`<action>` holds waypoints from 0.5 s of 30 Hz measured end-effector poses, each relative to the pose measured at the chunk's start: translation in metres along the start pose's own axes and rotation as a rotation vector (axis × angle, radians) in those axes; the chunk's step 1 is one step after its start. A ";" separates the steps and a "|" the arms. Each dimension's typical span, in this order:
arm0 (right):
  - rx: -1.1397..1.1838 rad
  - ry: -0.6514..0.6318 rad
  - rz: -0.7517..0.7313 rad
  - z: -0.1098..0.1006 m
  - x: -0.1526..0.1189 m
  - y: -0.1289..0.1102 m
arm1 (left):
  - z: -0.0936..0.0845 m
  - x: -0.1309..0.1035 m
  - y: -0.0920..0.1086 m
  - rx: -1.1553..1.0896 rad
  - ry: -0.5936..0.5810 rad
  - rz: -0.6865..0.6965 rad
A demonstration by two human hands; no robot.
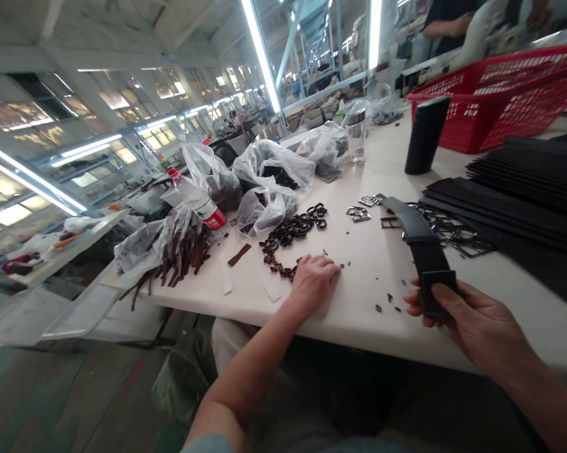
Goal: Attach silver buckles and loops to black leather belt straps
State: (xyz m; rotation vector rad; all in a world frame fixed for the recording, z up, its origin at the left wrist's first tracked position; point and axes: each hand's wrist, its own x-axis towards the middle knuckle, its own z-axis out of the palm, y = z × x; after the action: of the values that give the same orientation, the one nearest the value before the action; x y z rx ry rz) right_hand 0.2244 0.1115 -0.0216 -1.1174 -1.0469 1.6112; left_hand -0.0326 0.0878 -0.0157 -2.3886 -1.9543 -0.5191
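My right hand [476,318] grips a black belt strap [427,251] near its folded end, thumb on top and fingers beneath. The strap extends up and away over the table, past several metal buckles [469,242]. My left hand [314,280] lies palm down on the tabletop, its fingers stretched toward a few tiny dark metal pieces [342,265]. Beside that hand is a heap of small dark belt loops [292,233]. More tiny pieces [389,297] lie scattered between my hands. What is under my left palm is hidden.
Stacked black strips [514,182] cover the right side, below a red plastic basket [481,113]. A black cylinder [427,135] and a glass jar [356,135] stand farther back. Plastic bags [274,160], a red-labelled bottle [202,204] and brown strips [184,251] are at left.
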 end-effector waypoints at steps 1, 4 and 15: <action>0.004 0.003 0.004 0.000 0.001 0.001 | -0.005 0.000 -0.011 0.024 -0.002 -0.052; 0.004 -0.008 0.010 0.002 0.001 0.001 | -0.022 0.006 -0.043 0.072 0.016 -0.192; -0.140 -0.070 -0.065 0.005 -0.007 0.000 | -0.017 0.069 -0.082 0.013 0.094 -0.481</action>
State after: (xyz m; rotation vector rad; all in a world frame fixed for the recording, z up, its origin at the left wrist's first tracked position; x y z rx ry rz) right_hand 0.2206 0.1039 -0.0189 -1.1132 -1.2458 1.5540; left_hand -0.1039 0.1684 0.0017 -1.8342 -2.4759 -0.6095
